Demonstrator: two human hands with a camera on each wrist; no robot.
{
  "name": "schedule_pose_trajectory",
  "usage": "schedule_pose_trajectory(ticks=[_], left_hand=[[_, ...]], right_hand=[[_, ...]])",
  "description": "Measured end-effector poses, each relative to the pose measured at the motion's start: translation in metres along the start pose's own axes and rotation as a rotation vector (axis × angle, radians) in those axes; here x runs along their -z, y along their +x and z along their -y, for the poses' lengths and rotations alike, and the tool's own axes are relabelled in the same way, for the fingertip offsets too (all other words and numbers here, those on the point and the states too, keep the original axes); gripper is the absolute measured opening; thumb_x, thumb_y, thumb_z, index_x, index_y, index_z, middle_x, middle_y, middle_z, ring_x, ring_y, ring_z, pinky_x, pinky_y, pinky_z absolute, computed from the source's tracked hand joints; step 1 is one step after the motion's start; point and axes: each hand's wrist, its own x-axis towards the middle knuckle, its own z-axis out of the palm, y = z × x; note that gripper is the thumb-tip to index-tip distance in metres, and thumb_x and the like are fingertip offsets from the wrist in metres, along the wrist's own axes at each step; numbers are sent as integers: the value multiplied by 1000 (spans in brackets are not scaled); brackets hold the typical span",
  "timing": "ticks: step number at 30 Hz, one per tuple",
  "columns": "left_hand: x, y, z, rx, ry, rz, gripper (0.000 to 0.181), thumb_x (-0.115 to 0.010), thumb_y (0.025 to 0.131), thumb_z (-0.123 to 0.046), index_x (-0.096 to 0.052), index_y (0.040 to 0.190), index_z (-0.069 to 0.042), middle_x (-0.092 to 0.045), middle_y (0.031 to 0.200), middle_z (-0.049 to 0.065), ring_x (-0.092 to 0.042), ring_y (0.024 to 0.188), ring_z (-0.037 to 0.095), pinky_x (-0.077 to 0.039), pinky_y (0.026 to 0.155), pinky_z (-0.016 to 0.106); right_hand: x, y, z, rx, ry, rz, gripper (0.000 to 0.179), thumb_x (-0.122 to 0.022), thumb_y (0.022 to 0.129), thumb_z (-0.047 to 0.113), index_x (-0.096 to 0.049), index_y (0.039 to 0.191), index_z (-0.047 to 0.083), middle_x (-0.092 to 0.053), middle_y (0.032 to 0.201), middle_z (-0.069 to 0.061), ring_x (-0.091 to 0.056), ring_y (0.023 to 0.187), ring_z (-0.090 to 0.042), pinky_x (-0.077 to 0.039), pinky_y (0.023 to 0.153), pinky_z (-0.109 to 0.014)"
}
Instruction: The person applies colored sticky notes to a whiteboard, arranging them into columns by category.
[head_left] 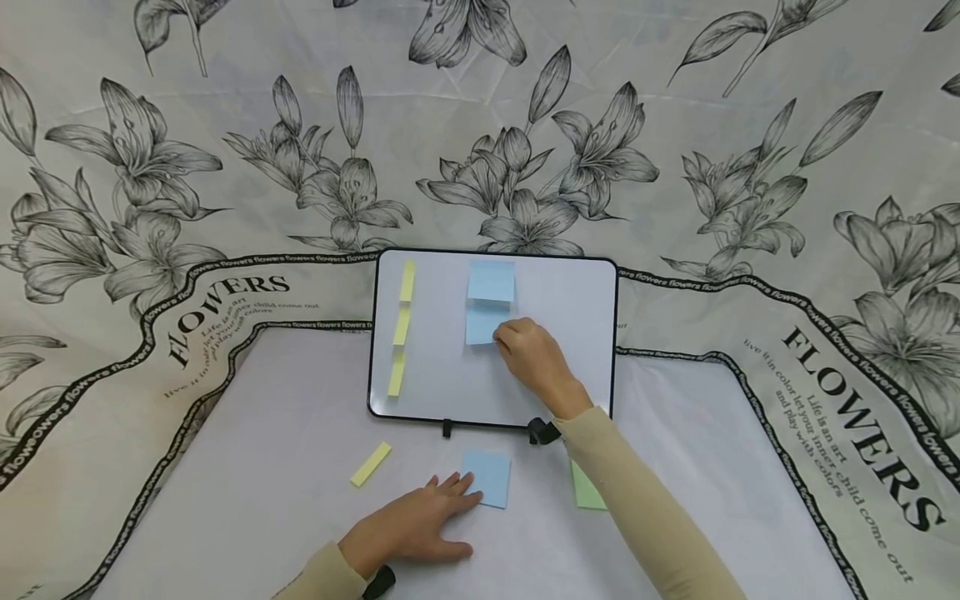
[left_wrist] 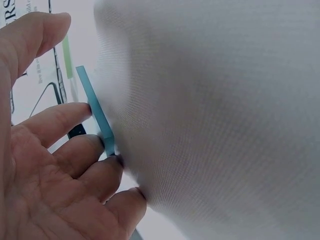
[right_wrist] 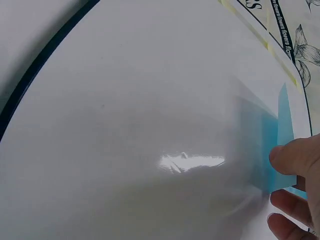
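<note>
A whiteboard (head_left: 442,375) stands upright with two blue sticky notes on it, the upper note (head_left: 491,280) above the lower note (head_left: 483,322). My right hand (head_left: 534,360) pinches the lower note at its lower right corner. Seen from the right wrist, this blue sticky note (right_wrist: 285,122) is held by thumb and fingers with its free part standing off the glossy board. On the table below, my left hand (head_left: 416,523) lies spread, fingertips at the left edge of a blue sticky note pad (head_left: 492,481). From the left wrist, the pad (left_wrist: 95,107) appears edge-on beside the fingertips.
Three yellow strips (head_left: 402,323) run down the board's left side. A loose yellow strip (head_left: 371,464) lies on the white cloth in front. A green pad (head_left: 587,487) is partly hidden by the right sleeve (head_left: 645,508). A black clip foot (head_left: 540,431) supports the board's lower edge.
</note>
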Motion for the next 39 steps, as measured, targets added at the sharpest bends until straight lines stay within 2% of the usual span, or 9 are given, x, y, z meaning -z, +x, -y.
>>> schedule_pose_trajectory(ticks=[4,9,15,19,23,26,32,35,39], left_hand=[[1,-1,0,-5,13,-13,72,-70,92,-56,-52,153,-21,-38,165,8,-38,152,28,-35,121,54],[5,-1,1,-27,38,-40,71,-66,94,-59,-52,152,-21,-42,163,6,-46,147,25,-42,118,49],[18,3,9,-73,78,-135,71,-64,98,-55,-45,157,-21,-38,166,3,-53,141,22,-50,111,42],[44,8,11,-62,159,-255,71,-66,97,-53,-45,157,-19,-43,163,4,-56,139,24,-54,105,44],[82,19,11,-98,256,-398,68,-70,96,-47,-51,152,-12,-53,155,9,-58,137,29,-56,103,45],[110,33,11,-121,313,-466,67,-70,97,-44,-52,151,-8,-55,152,14,-56,137,35,-54,105,47],[149,65,11,-109,392,-479,66,-63,102,-46,-48,153,-7,-49,157,16,-46,145,39,-46,113,53],[158,79,13,-109,406,-467,67,-60,103,-47,-46,155,-7,-45,160,17,-41,149,39,-42,115,56],[162,95,16,-102,399,-441,71,-56,104,-51,-41,157,-6,-38,164,16,-33,153,37,-34,122,53]], right_hand=[[-6,-8,0,24,-60,7,8,-77,90,2,-78,98,2,-76,110,-14,-71,104,-32,-60,87,-41],[-14,-19,2,33,-129,40,20,-80,88,4,-76,107,3,-70,124,-18,-66,116,-36,-60,89,-46],[-22,-34,8,63,-222,41,42,-85,85,9,-69,122,0,-61,138,-23,-60,126,-42,-60,88,-49],[-27,-42,11,81,-271,21,56,-89,81,15,-66,129,-2,-57,142,-26,-57,129,-48,-59,92,-53],[-28,-45,13,75,-282,22,68,-90,79,20,-61,136,-3,-53,145,-28,-51,135,-51,-56,98,-55],[-26,-45,13,48,-265,44,79,-91,79,25,-55,144,-3,-47,152,-29,-43,142,-51,-51,105,-59],[-26,-49,13,42,-280,93,87,-87,82,41,-50,149,-2,-41,159,-26,-39,146,-52,-44,111,-63],[-26,-52,13,44,-288,122,90,-84,84,45,-46,152,-1,-39,160,-27,-37,146,-53,-42,113,-64],[-29,-56,14,0,-257,226,103,-80,86,53,-32,160,-1,-25,167,-26,-24,152,-52,-32,119,-66]])
